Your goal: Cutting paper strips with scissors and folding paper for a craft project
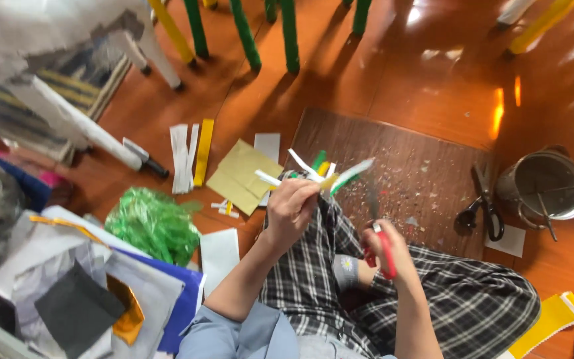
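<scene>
It was a home craft corner on a wooden floor point(393, 73): paper scraps point(187, 156) left of the fingers, scissors point(483, 206) right.

Bright daylight from one o'clock, glaring off the polished floor point(493, 100); soft shadows under the chair legs point(247, 33); motion blur and edge distortion at nine o'clock.

Single head-worn view, looking steeply down, close over lap and floor point(433, 73)

scissors point(483, 207) on board point(393, 166); pot point(547, 185) right of board; paper strips point(191, 156) left
</scene>
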